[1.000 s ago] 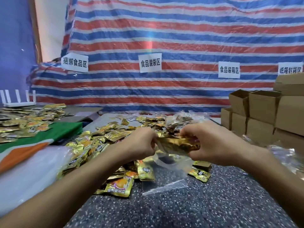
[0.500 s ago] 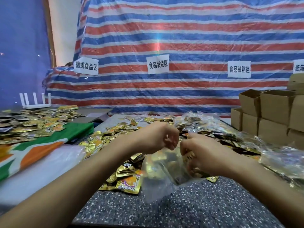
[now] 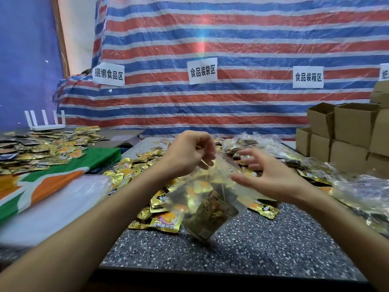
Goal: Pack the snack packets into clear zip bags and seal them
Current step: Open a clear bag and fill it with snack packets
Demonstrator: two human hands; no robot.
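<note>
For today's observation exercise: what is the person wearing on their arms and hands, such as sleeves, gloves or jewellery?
Nothing that shows. The left forearm and right forearm are bare, with no sleeve in view. The left hand and right hand are ungloved, and no watch, bracelet or ring is visible.

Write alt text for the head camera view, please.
The left hand pinches the top of a clear plastic zip bag holding gold foil snack packets above a dark speckled table; the right hand hovers open beside it.

The left hand [image 3: 189,154] pinches with curled fingers; the right hand [image 3: 271,175], blurred, seems spread open.
</note>
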